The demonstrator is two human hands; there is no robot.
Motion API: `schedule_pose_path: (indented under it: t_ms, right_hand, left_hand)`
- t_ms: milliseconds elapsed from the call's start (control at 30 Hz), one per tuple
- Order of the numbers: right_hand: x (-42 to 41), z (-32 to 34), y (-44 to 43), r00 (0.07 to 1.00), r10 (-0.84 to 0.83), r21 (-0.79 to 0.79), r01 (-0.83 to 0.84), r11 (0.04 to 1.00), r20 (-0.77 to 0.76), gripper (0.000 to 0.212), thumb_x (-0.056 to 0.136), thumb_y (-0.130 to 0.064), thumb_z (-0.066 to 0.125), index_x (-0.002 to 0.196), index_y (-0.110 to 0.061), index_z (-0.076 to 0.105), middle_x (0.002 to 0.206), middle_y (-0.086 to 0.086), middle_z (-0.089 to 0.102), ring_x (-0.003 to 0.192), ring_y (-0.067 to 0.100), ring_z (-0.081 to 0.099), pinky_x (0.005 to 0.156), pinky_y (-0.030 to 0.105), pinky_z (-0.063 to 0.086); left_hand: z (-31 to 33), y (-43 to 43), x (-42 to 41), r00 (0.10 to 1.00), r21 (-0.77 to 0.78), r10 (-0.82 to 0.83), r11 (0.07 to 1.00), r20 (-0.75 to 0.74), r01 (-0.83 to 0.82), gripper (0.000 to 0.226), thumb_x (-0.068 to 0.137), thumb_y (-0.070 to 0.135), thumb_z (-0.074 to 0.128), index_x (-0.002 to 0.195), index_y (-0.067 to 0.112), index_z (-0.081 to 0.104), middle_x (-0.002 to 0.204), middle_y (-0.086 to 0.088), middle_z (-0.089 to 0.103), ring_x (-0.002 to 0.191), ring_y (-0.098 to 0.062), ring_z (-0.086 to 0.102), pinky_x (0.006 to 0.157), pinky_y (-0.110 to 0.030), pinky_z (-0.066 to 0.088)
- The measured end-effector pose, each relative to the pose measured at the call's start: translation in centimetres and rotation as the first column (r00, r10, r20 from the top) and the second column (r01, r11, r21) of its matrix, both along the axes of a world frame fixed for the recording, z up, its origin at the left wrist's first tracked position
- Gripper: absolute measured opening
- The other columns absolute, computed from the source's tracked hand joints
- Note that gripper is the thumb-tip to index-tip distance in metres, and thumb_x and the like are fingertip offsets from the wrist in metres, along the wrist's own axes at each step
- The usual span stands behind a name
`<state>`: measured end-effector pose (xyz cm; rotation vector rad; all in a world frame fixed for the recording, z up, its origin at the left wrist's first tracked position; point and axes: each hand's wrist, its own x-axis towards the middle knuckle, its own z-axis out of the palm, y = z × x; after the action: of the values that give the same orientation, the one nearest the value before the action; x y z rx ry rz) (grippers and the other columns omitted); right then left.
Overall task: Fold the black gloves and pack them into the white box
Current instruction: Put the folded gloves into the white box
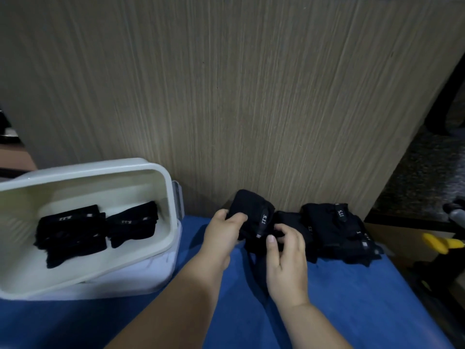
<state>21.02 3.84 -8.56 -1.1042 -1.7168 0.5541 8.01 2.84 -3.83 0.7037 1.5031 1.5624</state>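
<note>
Left hand (224, 235): I have it gripping the left edge of the black glove (254, 212), thumb on top and fingers curled under.
Right hand (286, 250): it pinches the glove's lower edge, with the thumb pressed on the fabric.
Glove in hand: it sits over the blue cloth (352, 285), close to the wooden panel (251, 96). It is half bundled, with its labelled strap facing up.
White box (166, 192): it is on my left, open and tilted, with folded gloves (73, 230) lying inside.
Heap of gloves (337, 222): it lies right against the glove I hold, on its right side.
Risk in the grip: if my pinch slackens, the fold may spring open. The strap could also snag the heap and drag a glove along.
Risk at the box: it sits tilted, so a careless drop may rock it or unsettle the packed ones.
</note>
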Motion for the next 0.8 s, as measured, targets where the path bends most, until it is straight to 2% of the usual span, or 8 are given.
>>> schedule_pose_path:
  t_ms: [100,167,233,333,433,533,667,800]
  right_hand:
    - [-0.4,1.3,-0.6,0.986,0.036,-0.13,-0.058,0.99,-0.162,0.063,0.087,-0.064,0.044,0.131,-0.02,0.045,0.128,-0.007,0.044,0.108,0.005,0.05,0.082,0.009,0.037]
    - [-0.9,2.3,-0.9,0.96,0.09,-0.247,-0.158,0.956,-0.265,0.055,0.089,-0.047,0.055,0.135,-0.02,0.041,0.128,-0.007,0.042,0.107,-0.001,0.05,0.078,0.003,0.036]
    - [-1.7,3.0,-1.3,0.912,0.139,-0.35,-0.284,0.893,-0.386,0.058,0.088,-0.041,0.06,0.139,-0.025,0.036,0.13,-0.008,0.042,0.107,-0.003,0.049,0.084,0.008,0.037]
    - [-2.8,3.3,-1.4,0.857,0.133,-0.464,-0.393,0.794,-0.499,0.06,0.083,-0.041,0.068,0.135,-0.031,0.039,0.134,-0.005,0.047,0.121,0.011,0.049,0.1,0.029,0.039]
    - [-4.1,3.4,-1.8,0.788,0.152,-0.524,-0.526,0.67,-0.597,0.063,0.073,-0.036,0.076,0.13,-0.027,0.049,0.121,0.002,0.064,0.11,0.019,0.062,0.1,0.042,0.047]
    - [-5.8,3.8,-2.7,0.722,0.197,-0.527,-0.638,0.561,-0.664,0.059,0.069,-0.032,0.074,0.122,-0.015,0.059,0.106,0.011,0.072,0.098,0.025,0.067,0.087,0.041,0.049]
    - [-7.9,4.2,-3.9,0.673,0.218,-0.549,-0.716,0.432,-0.707,0.051,0.067,-0.029,0.071,0.112,-0.005,0.065,0.103,0.016,0.071,0.094,0.027,0.066,0.086,0.038,0.047]
    - [-10.5,4.4,-4.7,0.67,0.222,-0.553,-0.722,0.415,-0.708,0.047,0.069,-0.026,0.07,0.109,-0.002,0.063,0.093,0.013,0.071,0.085,0.023,0.066,0.078,0.033,0.048]
  left_hand:
    - [0.6,-1.5,-0.9,0.999,-0.007,-0.032,0.999,0.022,0.032,0.015,0.087,0.016,0.061,0.101,0.013,0.06,0.096,-0.008,0.07,0.091,-0.022,0.067,0.086,-0.042,0.056]
    - [0.8,-2.6,-1.8,0.997,-0.018,-0.071,0.997,0.035,0.071,0.015,0.087,0.015,0.061,0.102,0.014,0.06,0.096,-0.009,0.07,0.092,-0.023,0.067,0.087,-0.045,0.056]
    - [0.8,-3.8,-2.8,0.992,-0.023,-0.112,0.993,0.06,0.114,0.017,0.087,0.013,0.061,0.104,0.012,0.061,0.096,-0.011,0.072,0.094,-0.026,0.068,0.086,-0.045,0.056]
    - [0.7,-5.3,-4.5,0.983,-0.015,-0.148,0.988,0.108,0.151,0.02,0.086,0.011,0.061,0.106,0.012,0.063,0.097,-0.013,0.073,0.095,-0.027,0.069,0.077,-0.039,0.057]
    - [0.7,-6.7,-6.0,0.976,-0.016,-0.16,0.986,0.146,0.164,0.019,0.087,0.009,0.059,0.105,0.011,0.064,0.095,-0.013,0.071,0.09,-0.026,0.068,0.066,-0.033,0.054]
    - [0.6,-8.1,-7.7,0.974,-0.014,-0.152,0.988,0.167,0.157,0.021,0.087,0.006,0.055,0.107,0.009,0.063,0.095,-0.014,0.069,0.088,-0.026,0.066,0.066,-0.034,0.053]
    - [1.0,-9.7,-10.0,0.978,-0.024,-0.149,0.988,0.147,0.154,0.024,0.087,0.005,0.052,0.106,0.01,0.065,0.094,-0.012,0.07,0.087,-0.026,0.066,0.074,-0.035,0.052]
    - [1.3,-10.9,-12.3,0.988,-0.041,-0.104,0.993,0.115,0.109,0.021,0.086,0.006,0.055,0.104,0.01,0.064,0.094,-0.012,0.071,0.088,-0.027,0.068,0.079,-0.038,0.054]
